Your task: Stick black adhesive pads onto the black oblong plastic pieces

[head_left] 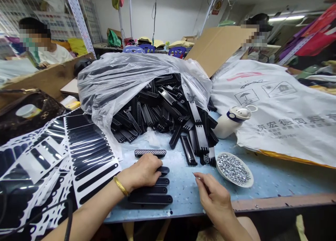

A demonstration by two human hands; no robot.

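My left hand [147, 169], with a gold bangle at the wrist, rests over several black strips [151, 199] lying side by side near the table's front edge. Its fingers are bent over the upper strips, and what they grip is hidden. Just beyond it lies a strip with a patterned face [150, 153]. My right hand [214, 195] is to the right, above the blue table, thumb and forefinger pinched on a small thin item too tiny to make out. Beside it stands a white bowl [251, 181] full of small shiny metal pieces.
A clear plastic bag [110, 76] spills black strips [157, 111] across the table's back. Sheets of black stickers [90, 146] lie left. A white bottle [227, 125] and a printed white sack [278, 108] are at right. A person [57, 53] sits far left, another [258, 34] back right.
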